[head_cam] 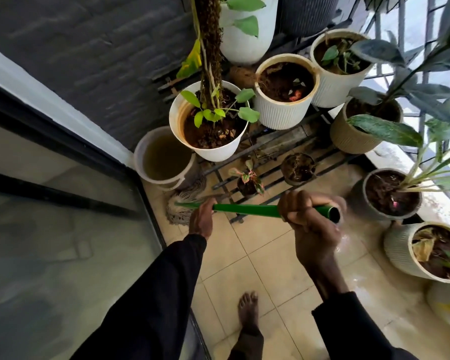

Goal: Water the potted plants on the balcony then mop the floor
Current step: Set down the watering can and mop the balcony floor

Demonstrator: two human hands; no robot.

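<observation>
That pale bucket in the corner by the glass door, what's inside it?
The bucket holds murky, yellowish-brown water, nearly to the rim. Its bottom cannot be seen through the cloudy water, and the white plant pot covers its right edge.

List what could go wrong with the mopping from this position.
1. The grey string mop head lies right beside the translucent bucket of murky water; a hard push could tip it.
2. The small dark pot with the pink-leaved plant sits low on the black slatted stand, close to the green mop handle gripped by the left hand and right hand; a swing might knock it.
3. The beige tiled floor looks wet, and the bare foot could slip.
</observation>
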